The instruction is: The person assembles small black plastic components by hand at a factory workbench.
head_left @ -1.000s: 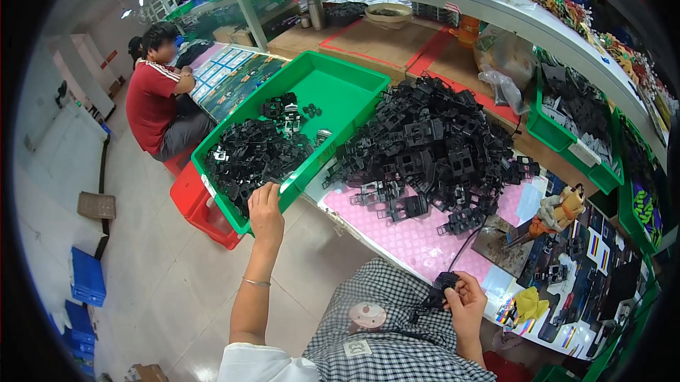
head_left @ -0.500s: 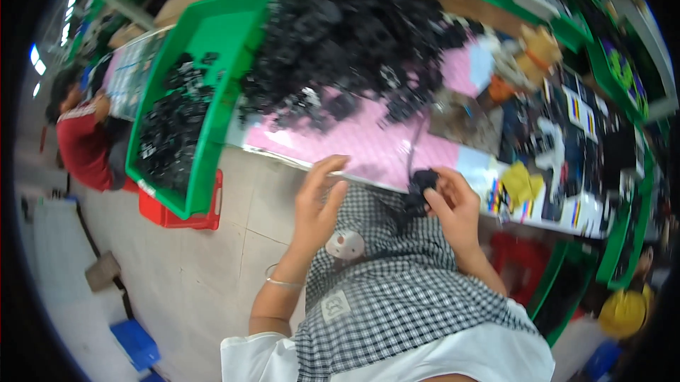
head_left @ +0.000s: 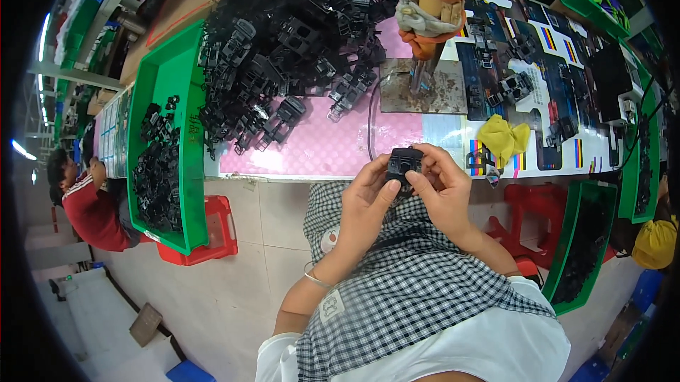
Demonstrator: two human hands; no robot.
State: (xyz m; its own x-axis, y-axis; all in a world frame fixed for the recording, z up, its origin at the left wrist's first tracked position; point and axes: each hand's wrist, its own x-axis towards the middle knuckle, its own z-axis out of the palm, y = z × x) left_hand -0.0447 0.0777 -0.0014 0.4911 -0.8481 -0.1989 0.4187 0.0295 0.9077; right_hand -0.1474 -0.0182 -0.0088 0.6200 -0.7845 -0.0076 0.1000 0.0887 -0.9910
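Note:
Both of my hands hold one small black plastic part (head_left: pixel 404 166) just in front of the table's near edge, above my lap. My left hand (head_left: pixel 365 201) grips it from the left with the thumb on its side. My right hand (head_left: pixel 443 187) wraps it from the right, fingers curled over the top. A thin black cable (head_left: pixel 370 121) runs from the part up across the pink mat (head_left: pixel 333 144). Beyond the mat lies a big heap of black plastic parts (head_left: pixel 283 42).
A green bin (head_left: pixel 190 169) on the left holds more black parts, above a red stool (head_left: pixel 212 229). A wrapped post on a metal plate (head_left: pixel 425 49) stands mid-table, with a yellow cloth (head_left: pixel 503 137) and small black pieces to the right. Another person in red (head_left: pixel 88 201) sits far left.
My left hand came back from the green bin and joined my right hand on the black part. My view tilted down toward my lap and the table's near edge.

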